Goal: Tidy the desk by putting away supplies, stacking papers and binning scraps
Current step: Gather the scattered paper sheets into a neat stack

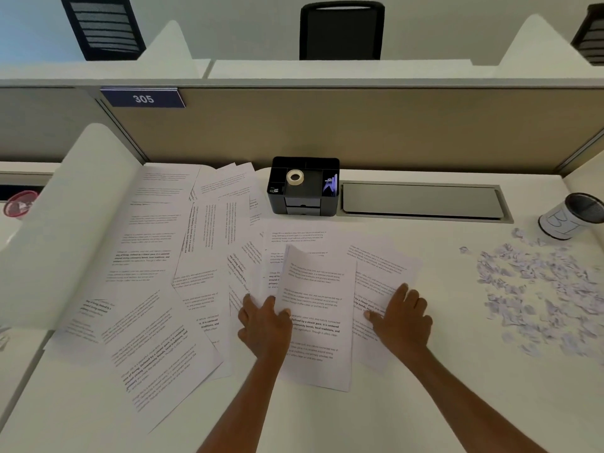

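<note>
The left grip (pixel 265 325) pinches the top sheet (pixel 318 308) by its left edge. The right grip (pixel 402 317) rests open on another sheet (pixel 382 266) on the desk (pixel 425 403).

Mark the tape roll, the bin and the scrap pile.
tape roll (pixel 294 182), head view, on its near rim.
bin (pixel 555 223), head view, on its white side wall.
scrap pile (pixel 539 289), head view, middle of the heap.

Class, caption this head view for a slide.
Left hand grips a printed sheet, right hand rests on another; scraps lie near the bin.
</note>
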The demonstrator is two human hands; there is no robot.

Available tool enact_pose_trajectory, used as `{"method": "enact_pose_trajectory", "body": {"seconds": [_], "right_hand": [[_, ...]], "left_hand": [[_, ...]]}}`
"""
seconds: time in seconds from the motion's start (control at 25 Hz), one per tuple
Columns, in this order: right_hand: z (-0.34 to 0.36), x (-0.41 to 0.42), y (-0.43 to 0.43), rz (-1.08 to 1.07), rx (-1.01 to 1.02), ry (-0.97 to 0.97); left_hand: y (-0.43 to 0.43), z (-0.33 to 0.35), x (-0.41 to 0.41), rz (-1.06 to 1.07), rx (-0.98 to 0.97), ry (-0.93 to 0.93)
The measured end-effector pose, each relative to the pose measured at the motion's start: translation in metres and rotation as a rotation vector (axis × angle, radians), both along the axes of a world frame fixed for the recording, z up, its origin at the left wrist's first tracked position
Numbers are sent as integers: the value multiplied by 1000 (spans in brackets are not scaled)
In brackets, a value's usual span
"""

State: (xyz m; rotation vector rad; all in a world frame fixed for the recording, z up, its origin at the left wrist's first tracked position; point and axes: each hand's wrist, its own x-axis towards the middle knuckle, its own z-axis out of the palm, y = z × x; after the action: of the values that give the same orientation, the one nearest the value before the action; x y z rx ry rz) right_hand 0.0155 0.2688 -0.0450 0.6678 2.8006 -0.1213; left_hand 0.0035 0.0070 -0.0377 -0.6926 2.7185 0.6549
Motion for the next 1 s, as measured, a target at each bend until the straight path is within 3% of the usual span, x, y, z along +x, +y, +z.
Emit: {"method": "enact_pose_trajectory", "body": {"seconds": [0.76,1.0], "right_hand": [[6,-16,-22,92,-164,-60],[11,-6,-16,92,-293,-16]], "left_hand": [[7,11,-2,-1,30,69],[7,18,0,62,502,141]]}}
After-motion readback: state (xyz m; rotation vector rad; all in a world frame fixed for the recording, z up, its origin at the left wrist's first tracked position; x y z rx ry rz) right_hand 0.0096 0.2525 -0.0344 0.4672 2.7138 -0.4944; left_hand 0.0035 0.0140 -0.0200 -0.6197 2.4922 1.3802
